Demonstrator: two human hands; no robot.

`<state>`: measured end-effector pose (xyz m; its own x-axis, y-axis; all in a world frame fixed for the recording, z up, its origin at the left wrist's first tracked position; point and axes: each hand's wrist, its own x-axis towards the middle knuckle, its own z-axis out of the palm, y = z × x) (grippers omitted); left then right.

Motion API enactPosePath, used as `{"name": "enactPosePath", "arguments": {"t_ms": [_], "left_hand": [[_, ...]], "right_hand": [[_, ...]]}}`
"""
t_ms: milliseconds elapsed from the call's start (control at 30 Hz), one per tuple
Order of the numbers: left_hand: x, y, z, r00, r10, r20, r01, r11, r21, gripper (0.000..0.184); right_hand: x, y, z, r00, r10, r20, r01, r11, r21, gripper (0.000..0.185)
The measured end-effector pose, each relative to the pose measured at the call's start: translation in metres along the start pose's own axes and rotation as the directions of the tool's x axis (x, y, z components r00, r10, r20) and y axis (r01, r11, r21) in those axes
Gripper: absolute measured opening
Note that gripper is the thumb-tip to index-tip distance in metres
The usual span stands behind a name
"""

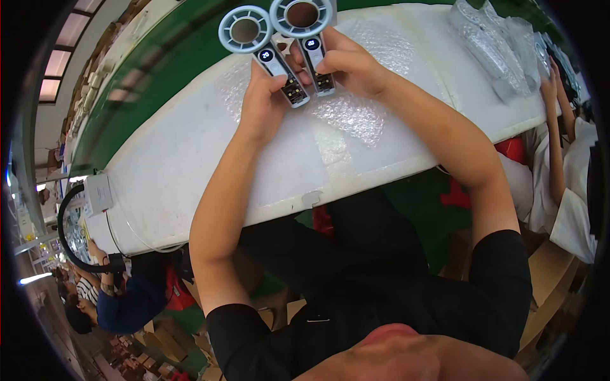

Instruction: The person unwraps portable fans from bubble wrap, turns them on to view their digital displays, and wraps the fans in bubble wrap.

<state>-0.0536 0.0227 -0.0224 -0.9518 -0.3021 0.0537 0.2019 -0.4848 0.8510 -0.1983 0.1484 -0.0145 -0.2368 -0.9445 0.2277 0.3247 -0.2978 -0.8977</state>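
Observation:
My left hand is closed around the handle of a pale blue handheld fan, above the far part of the white table. A second, matching handheld fan is gripped in my right hand, close beside the first. Both have round ringed heads and small lit displays on their handles. The lower fronts of the handles are uncovered, with what look like circuit boards showing. Bubble wrap lies on the table beneath the fans. My fingers behind the handles are partly hidden.
Clear plastic bags are piled at the table's right end, beside a co-worker's hands. A white box with a thick black cable stands at the left end. Another person sits farther left. Cardboard boxes are on the floor.

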Motion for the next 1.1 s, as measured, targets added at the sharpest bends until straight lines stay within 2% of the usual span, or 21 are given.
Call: {"name": "enactPosePath", "arguments": {"t_ms": [167, 200, 267, 333, 433, 600, 833, 933, 967, 1000, 1067, 1100], "left_hand": [[0.003, -0.005, -0.001, 0.999, -0.001, -0.036, 0.001, 1.0, -0.018, 0.057], [0.002, -0.006, -0.006, 1.0, -0.009, -0.002, 0.009, 0.999, -0.032, 0.057], [0.002, -0.011, -0.01, 0.991, -0.022, -0.136, 0.023, 1.0, 0.009, 0.056], [0.0, -0.009, -0.007, 0.981, -0.048, -0.189, 0.05, 0.999, 0.003, 0.056], [0.003, -0.007, 0.0, 0.999, 0.01, -0.045, -0.009, 1.0, 0.025, 0.059], [0.0, -0.002, 0.013, 0.991, -0.021, -0.135, 0.027, 0.999, 0.041, 0.059], [0.004, -0.008, -0.004, 0.999, 0.009, -0.041, -0.008, 1.0, 0.006, 0.055], [0.001, -0.008, -0.005, 0.989, -0.055, -0.14, 0.06, 0.998, 0.034, 0.056], [0.002, -0.008, -0.004, 0.994, -0.025, -0.107, 0.033, 0.997, 0.071, 0.056], [0.002, -0.008, -0.002, 0.997, -0.006, -0.074, 0.011, 0.998, 0.06, 0.054], [0.002, -0.008, -0.004, 0.999, -0.009, -0.039, 0.01, 1.0, 0.028, 0.054], [0.002, -0.005, 0.0, 1.0, -0.012, -0.019, 0.011, 0.999, -0.043, 0.054]], "right_hand": [[-0.001, -0.001, 0.0, 1.0, -0.013, -0.027, 0.014, 1.0, 0.019, 0.051], [0.0, 0.001, -0.001, 0.999, -0.02, -0.032, 0.022, 0.999, 0.047, 0.052], [0.002, 0.006, -0.004, 0.999, -0.031, -0.031, 0.033, 0.997, 0.071, 0.056], [-0.001, 0.001, -0.006, 1.0, 0.005, -0.002, -0.005, 0.997, 0.076, 0.061], [0.004, 0.005, -0.004, 0.995, -0.092, -0.049, 0.091, 0.995, -0.029, 0.063], [0.005, 0.004, -0.005, 0.996, -0.086, 0.004, 0.086, 0.995, 0.055, 0.064], [0.008, 0.005, -0.005, 0.996, -0.087, 0.013, 0.084, 0.987, 0.136, 0.065], [0.004, 0.001, -0.005, 0.999, -0.019, 0.031, 0.014, 0.986, 0.165, 0.066], [0.004, 0.004, -0.006, 0.998, -0.062, 0.004, 0.062, 0.993, 0.101, 0.066], [0.002, 0.004, -0.008, 1.0, -0.013, 0.0, 0.013, 0.986, 0.165, 0.062], [-0.002, -0.007, -0.002, 0.999, 0.033, 0.01, -0.035, 0.985, 0.17, 0.059], [-0.001, -0.004, -0.004, 1.0, 0.019, 0.017, -0.022, 0.984, 0.177, 0.056]]}}
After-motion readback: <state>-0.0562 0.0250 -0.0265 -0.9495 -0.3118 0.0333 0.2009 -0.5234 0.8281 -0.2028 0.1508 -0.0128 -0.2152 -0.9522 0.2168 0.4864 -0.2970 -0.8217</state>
